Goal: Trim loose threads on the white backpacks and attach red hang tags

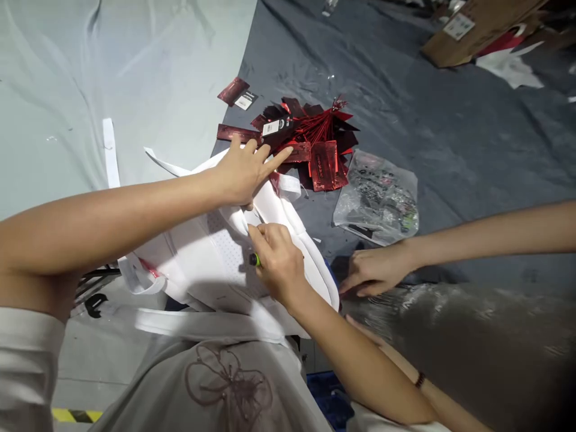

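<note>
A white backpack (211, 264) with padded panels and loose straps lies at the table's edge in front of me. My left hand (245, 171) rests on its upper edge, fingers spread and the thumb against the fabric. Just below, my right hand (281, 261) is closed round a small tool (255, 259) with a black and lime-green end; its other end is hidden. The right thumb presses near the white padding. Beyond my left fingertips lies a bunch of red and black hang tags (324, 165) with red cords.
From the right, another person's hand (382, 269) reaches to the bag's side; a second forearm with a bracelet (420, 379) lies below. A clear plastic bag (378, 195) sits beside the tags. One loose tag (233, 91) and a cardboard box (477, 33) lie farther back.
</note>
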Action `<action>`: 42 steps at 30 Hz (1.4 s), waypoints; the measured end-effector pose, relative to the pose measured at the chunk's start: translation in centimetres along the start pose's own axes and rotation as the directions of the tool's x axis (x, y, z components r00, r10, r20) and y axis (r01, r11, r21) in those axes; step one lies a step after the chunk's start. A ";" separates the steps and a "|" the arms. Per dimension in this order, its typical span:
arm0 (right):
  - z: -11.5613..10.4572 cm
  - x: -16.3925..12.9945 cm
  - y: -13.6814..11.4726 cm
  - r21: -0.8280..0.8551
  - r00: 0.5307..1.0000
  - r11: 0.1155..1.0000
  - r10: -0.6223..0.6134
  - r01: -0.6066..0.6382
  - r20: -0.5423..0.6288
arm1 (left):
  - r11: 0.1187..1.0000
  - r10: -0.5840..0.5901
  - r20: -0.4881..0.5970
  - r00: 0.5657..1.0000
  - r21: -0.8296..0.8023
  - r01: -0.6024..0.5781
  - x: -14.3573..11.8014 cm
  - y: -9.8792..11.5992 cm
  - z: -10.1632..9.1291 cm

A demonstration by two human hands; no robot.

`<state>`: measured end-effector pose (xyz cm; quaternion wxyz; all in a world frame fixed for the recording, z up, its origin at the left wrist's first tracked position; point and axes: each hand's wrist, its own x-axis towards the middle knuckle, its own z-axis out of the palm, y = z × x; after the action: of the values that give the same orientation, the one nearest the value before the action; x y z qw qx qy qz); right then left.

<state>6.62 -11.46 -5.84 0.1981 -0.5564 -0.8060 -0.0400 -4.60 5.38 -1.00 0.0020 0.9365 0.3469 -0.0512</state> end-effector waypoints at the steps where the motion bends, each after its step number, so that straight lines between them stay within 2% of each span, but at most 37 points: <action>1: -0.5 0.4 0.8 0.040 0.999 0.999 0.008 -0.010 0.040 | 1.000 -0.011 0.005 1.000 0.010 0.011 -0.2 0.1 -0.1; 2: -1.1 1.0 1.6 0.073 0.996 0.996 0.043 -0.049 0.077 | 1.000 -0.020 0.011 1.000 0.017 0.020 -0.3 0.2 -0.3; 4: -2.1 2.9 2.8 0.055 0.969 0.977 0.194 -0.205 0.156 | 0.999 -0.031 0.024 0.999 0.021 0.031 -0.4 0.4 -0.7; 6: -2.5 5.2 3.3 -0.098 0.897 0.928 0.373 -0.360 0.236 | 0.999 -0.042 0.037 0.998 0.019 0.041 -0.3 0.6 -0.9; 7: -2.3 6.3 3.3 -0.187 0.860 0.902 0.429 -0.389 0.276 | 0.999 -0.047 0.042 0.998 0.019 0.047 -0.2 0.6 -0.9; 9: -1.5 8.0 3.1 -0.305 0.817 0.883 0.453 -0.356 0.358 | 0.998 -0.061 0.045 0.997 0.029 0.060 -0.1 0.5 -0.6; 12: -0.1 8.9 2.8 -0.352 0.795 0.887 0.436 -0.300 0.421 | 0.996 -0.066 0.038 0.997 0.055 0.064 0.0 0.1 0.0; 23: 0.4 7.8 2.8 -0.261 0.741 0.850 0.527 -0.458 0.417 | 0.986 -0.136 0.065 0.989 0.111 0.128 -0.9 -0.2 -0.4; 25: -0.3 7.4 2.9 -0.212 0.765 0.859 0.512 -0.466 0.392 | 0.984 -0.138 0.060 0.989 0.118 0.130 -0.9 -0.3 -0.3; 26: -1.0 7.0 3.0 -0.172 0.800 0.867 0.498 -0.467 0.335 | 0.984 -0.136 0.058 0.989 0.122 0.129 -0.9 -0.4 -0.2; 28: -2.8 6.0 3.2 -0.093 0.870 0.879 0.477 -0.468 0.121 | 0.985 -0.127 0.058 0.990 0.128 0.118 -0.8 -0.5 -0.2; 29: -3.8 5.5 3.3 -0.062 0.880 0.879 0.475 -0.473 0.007 | 0.986 -0.119 0.059 0.991 0.128 0.110 -0.7 -0.6 -0.2; 31: -5.4 4.6 3.5 0.000 0.856 0.863 0.500 -0.505 -0.128 | 0.988 -0.105 0.063 0.992 0.124 0.097 -0.6 -0.7 -0.4; 34: -5.5 4.0 3.4 0.245 0.844 0.831 0.531 -0.500 -0.076 | 0.989 -0.100 0.072 0.992 0.112 0.092 -0.6 -0.8 -0.8; 37: -3.4 3.9 3.2 0.526 0.896 0.756 0.443 -0.390 0.029 | 0.992 -0.095 0.078 0.992 0.095 0.087 -0.7 -0.9 -1.0; 39: -2.3 3.9 3.3 0.567 0.921 0.741 0.380 -0.359 0.087 | 0.993 -0.090 0.081 0.993 0.083 0.084 -0.8 -1.0 -1.2; 42: -1.7 4.0 3.7 0.486 0.931 0.795 0.336 -0.363 0.144 | 0.995 -0.085 0.092 0.992 0.069 0.079 -0.8 -1.2 -1.2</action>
<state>9.29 -7.04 -3.41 0.3203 -0.6248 -0.6760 0.2236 -5.88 5.78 0.35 -0.0141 0.9176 0.3826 -0.1069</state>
